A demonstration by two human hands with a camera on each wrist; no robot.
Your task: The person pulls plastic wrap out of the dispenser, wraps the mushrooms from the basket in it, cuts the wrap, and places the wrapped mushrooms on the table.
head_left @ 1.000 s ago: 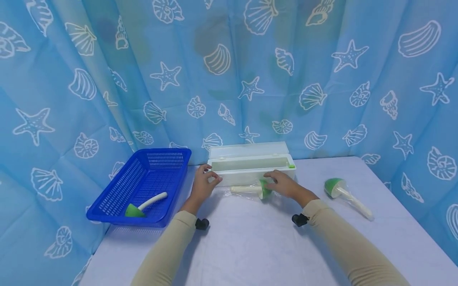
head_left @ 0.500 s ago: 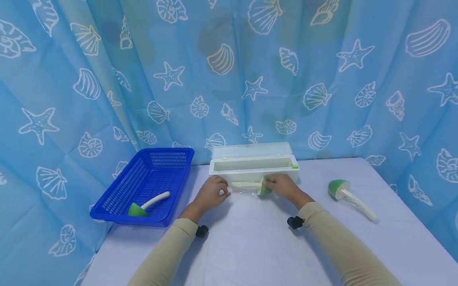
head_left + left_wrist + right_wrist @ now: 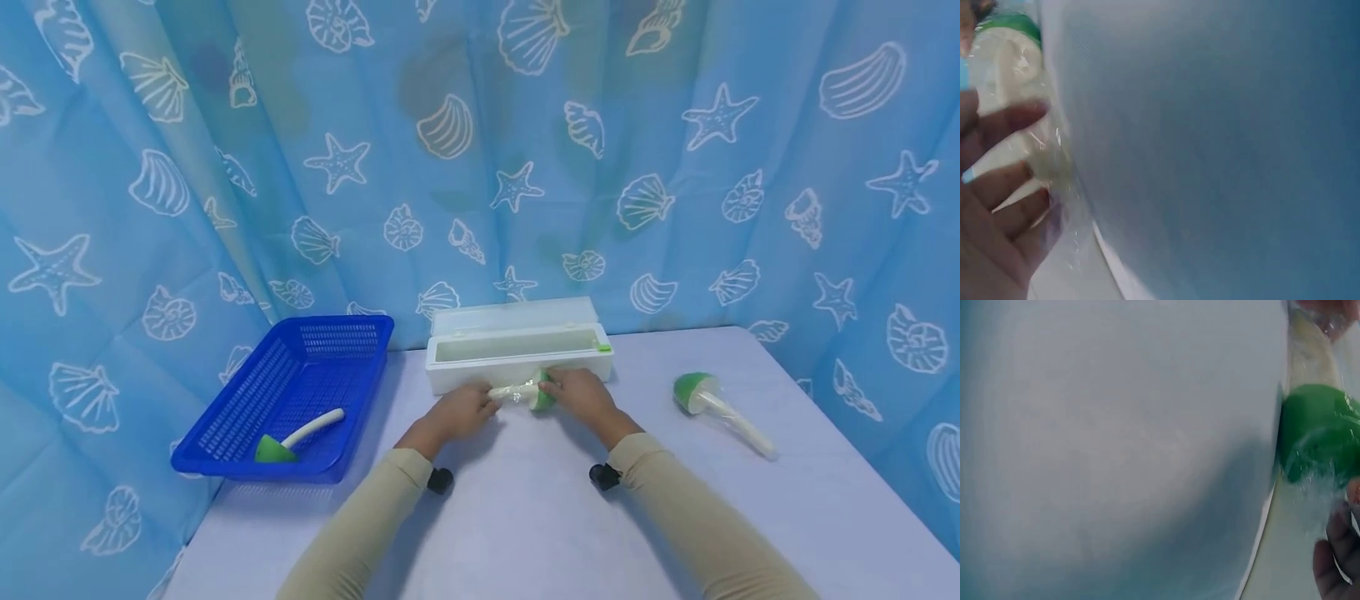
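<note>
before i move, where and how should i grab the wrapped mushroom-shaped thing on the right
Probably halfway along the white stem, coming down from the near right side: the stem is slim and slants toward you and rightward, away from the wider, rounded green cap.

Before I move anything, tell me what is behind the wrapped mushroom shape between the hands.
Behind the wrapped mushroom shape stands the white box, lid up, with the blue curtain further back. The shape, left hand and right hand hide parts of the box's front.
</note>
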